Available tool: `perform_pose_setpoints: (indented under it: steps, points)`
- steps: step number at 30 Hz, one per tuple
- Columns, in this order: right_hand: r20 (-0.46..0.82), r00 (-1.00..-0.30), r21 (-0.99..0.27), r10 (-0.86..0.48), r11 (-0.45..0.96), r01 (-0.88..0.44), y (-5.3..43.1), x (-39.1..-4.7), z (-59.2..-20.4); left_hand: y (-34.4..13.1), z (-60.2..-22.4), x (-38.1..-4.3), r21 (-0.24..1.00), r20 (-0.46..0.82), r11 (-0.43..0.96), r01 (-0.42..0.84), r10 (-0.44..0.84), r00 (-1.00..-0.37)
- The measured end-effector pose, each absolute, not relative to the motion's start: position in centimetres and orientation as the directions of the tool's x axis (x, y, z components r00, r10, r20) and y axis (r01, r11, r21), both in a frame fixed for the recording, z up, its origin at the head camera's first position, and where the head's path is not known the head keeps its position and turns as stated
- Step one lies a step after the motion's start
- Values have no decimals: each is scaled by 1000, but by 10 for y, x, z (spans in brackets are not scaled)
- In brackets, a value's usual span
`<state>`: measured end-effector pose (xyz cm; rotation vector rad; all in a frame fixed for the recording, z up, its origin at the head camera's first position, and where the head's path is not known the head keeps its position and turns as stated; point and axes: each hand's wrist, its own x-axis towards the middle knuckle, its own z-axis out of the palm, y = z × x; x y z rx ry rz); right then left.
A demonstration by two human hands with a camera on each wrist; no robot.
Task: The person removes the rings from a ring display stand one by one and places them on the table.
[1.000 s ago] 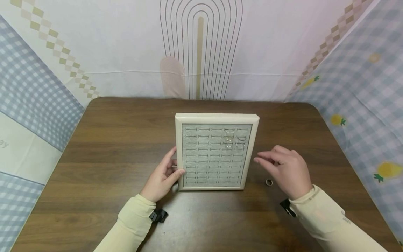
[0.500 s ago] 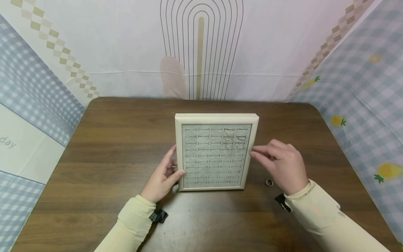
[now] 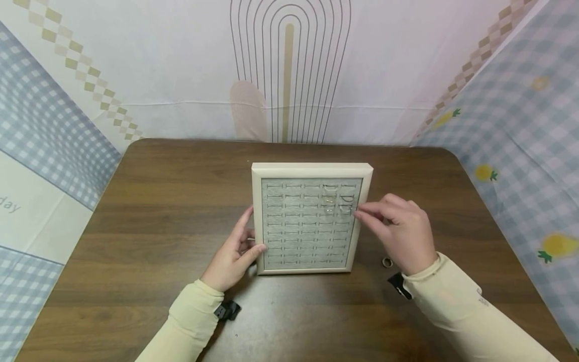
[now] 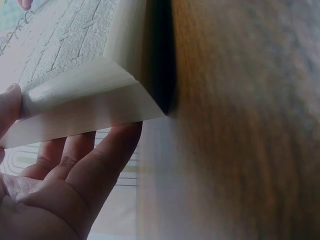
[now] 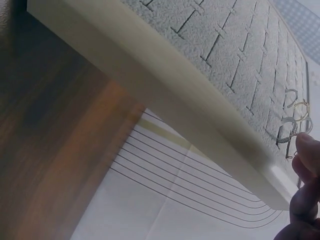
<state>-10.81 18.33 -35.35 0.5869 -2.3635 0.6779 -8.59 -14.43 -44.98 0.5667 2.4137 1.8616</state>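
A cream-framed ring display board (image 3: 307, 226) with grey slotted padding stands tilted back on the table. My left hand (image 3: 235, 256) grips its left edge, thumb on the front and fingers behind, as the left wrist view shows too. Several rings (image 5: 287, 130) sit in slots at the board's upper right. My right hand (image 3: 404, 229) has thumb and forefinger pinched together at the right edge, close to those rings; the ring it pinches is mostly hidden by the fingertips. One loose ring (image 3: 387, 262) lies on the table under the right wrist.
A brown wooden table (image 3: 172, 201) carries everything. A white patterned cloth (image 3: 181, 60) hangs behind it, with blue checked cloth (image 3: 520, 130) at both sides. A black strap is worn at each wrist.
My right hand has moved left and slightly up, from beside the board to over its right edge. The left hand and the board have stayed in place.
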Motion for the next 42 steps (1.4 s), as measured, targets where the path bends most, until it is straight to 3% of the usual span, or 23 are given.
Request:
perform_pose_setpoints:
  steps: [14, 42]
  points:
    - [694, -690, -360, -205, 731, -579, 176, -114, -353, -144, -449, -84, 948, 152, 227, 223, 292, -944]
    - [654, -713, -349, -253, 735, -582, 165, -122, -350, -144, -451, -86, 943, 163, 231, 238, 302, -939]
